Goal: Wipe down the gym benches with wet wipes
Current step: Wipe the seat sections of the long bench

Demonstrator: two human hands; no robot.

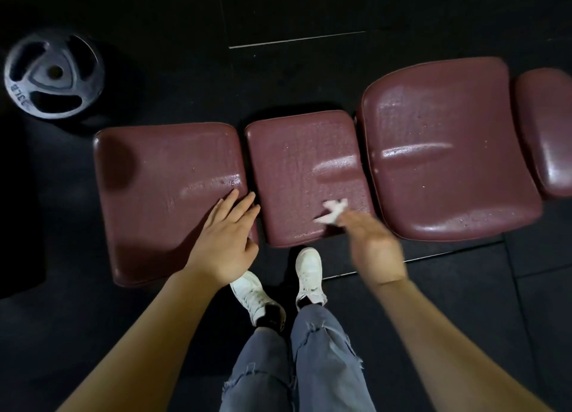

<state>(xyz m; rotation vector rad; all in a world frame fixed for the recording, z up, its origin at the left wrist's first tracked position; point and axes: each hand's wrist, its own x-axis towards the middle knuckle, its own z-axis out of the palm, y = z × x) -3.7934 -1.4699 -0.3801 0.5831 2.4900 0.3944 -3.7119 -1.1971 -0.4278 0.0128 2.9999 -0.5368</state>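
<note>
A maroon padded gym bench runs left to right below me, made of a left pad, a middle pad, a large right pad and an end pad. The pads shine with wet streaks. My left hand rests flat with straight fingers on the near right corner of the left pad. My right hand, blurred by motion, holds a crumpled white wet wipe against the near right part of the middle pad.
A round grey weight plate lies on the black rubber floor at the far left. My white shoes and torn jeans stand close to the bench's near edge. A dark block sits at the left edge.
</note>
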